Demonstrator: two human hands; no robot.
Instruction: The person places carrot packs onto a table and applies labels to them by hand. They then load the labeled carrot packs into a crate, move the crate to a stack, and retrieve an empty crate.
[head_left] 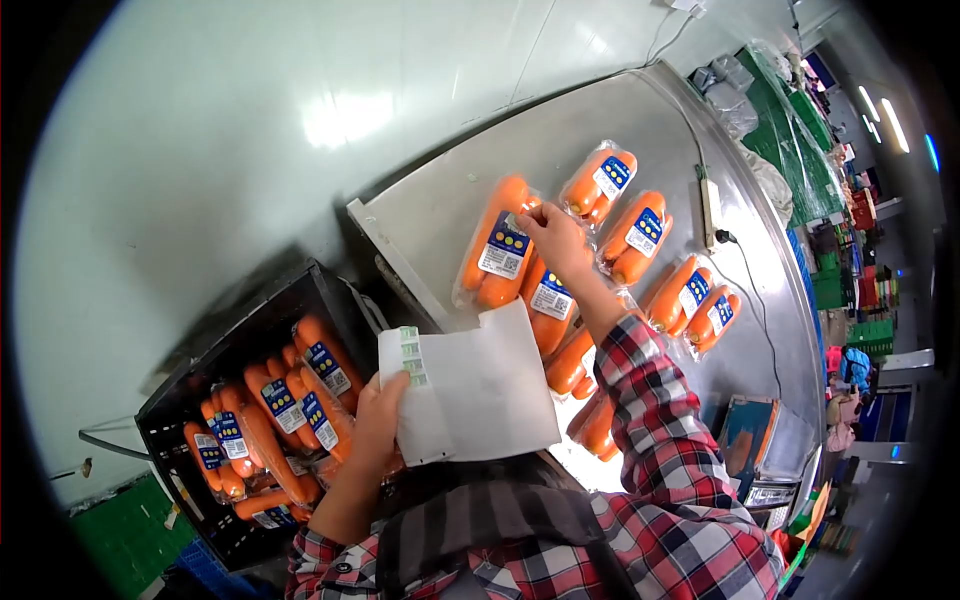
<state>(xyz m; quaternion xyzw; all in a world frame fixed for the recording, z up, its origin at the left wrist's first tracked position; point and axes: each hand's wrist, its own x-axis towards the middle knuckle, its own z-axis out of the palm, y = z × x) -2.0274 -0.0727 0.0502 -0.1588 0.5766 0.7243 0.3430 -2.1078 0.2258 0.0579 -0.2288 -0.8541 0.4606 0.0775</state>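
From my feed, the carrot pack (495,245) at upper centre of the frame is clear-wrapped, bright orange, with a blue-and-white label, lying on the steel surface (440,210). My right hand (560,238) has thumb and fingers pinched together, touching the label's upper edge. My left hand (380,410) grips a white sheet (480,385) carrying small green stickers (411,355), thumb on top.

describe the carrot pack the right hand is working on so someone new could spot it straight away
Start at the metal table and go to its end nearest the black crate. Of the bagged carrots on the table, the carrot pack lies closest to that end. Unlike its neighbours, it has the fingers of the right hand at its label.
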